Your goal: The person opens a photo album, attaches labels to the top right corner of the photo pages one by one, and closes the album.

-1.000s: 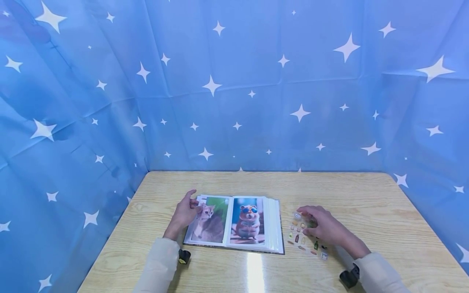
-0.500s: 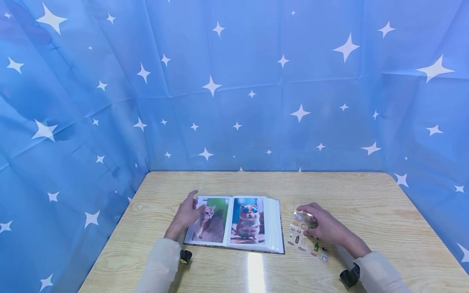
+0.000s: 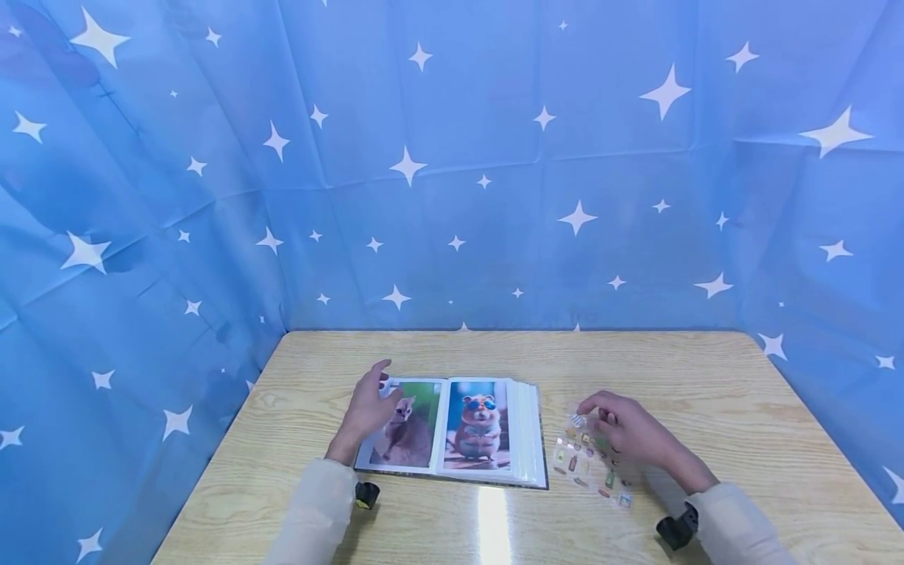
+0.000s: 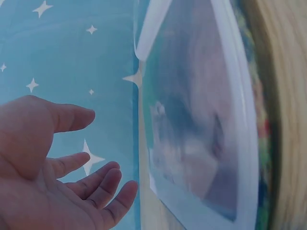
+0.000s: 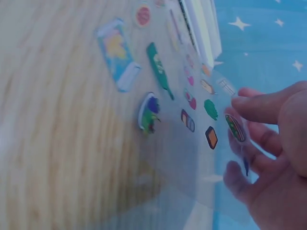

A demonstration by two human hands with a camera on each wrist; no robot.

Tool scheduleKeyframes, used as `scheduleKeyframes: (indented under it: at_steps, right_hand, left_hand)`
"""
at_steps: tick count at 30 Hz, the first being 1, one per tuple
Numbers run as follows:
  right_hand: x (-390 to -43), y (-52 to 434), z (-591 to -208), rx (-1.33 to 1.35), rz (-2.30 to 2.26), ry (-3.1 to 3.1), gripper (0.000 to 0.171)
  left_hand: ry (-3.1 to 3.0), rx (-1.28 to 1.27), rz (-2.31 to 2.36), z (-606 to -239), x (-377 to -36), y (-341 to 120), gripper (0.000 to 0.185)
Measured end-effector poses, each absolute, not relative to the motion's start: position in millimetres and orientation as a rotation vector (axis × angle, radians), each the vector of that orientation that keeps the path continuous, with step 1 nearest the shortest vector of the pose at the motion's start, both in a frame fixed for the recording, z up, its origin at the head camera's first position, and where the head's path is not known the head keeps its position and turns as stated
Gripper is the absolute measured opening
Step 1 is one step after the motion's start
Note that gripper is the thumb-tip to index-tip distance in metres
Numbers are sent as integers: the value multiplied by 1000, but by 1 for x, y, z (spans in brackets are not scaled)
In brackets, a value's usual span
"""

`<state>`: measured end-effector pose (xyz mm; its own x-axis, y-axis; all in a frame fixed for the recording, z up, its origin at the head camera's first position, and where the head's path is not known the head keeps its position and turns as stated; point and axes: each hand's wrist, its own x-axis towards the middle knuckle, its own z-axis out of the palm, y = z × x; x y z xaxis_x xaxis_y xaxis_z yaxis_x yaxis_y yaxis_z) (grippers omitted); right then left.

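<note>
A photo album [image 3: 443, 467] lies spread on the table, a cat photo [image 3: 417, 431] on its left page and a photo of a hamster in sunglasses [image 3: 480, 428] on its right page. My left hand [image 3: 367, 408] is over the album's left edge; in the left wrist view its fingers [image 4: 103, 187] are loosely bent with nothing between them and the thumb. To the album's right, my right hand [image 3: 632, 431] pinches a clear sticker sheet [image 3: 581, 463] printed with small food pictures. The right wrist view shows the thumb in front of the sheet and fingers behind it.
The wooden table [image 3: 671, 369] extends around the album. A blue curtain [image 3: 494, 259] with white stars stands behind it and along the sides. Small black devices [image 3: 678, 530] sit at both wrists.
My left hand has shifted slightly right and away from the page edge. The sticker sheet has tilted in my right hand, and the right hand's fingers have drawn in a little.
</note>
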<state>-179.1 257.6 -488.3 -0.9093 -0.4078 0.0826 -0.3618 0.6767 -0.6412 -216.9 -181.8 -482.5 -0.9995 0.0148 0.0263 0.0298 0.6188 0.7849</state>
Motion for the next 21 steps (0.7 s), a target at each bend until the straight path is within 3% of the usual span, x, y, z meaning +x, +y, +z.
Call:
scheduleKeyframes:
  at_steps: [21]
  right_hand:
    - [-178,261,-454,-778,-1135,2744,34]
  left_hand:
    - [-2748,-269,-1479,-469,-212,-137,56]
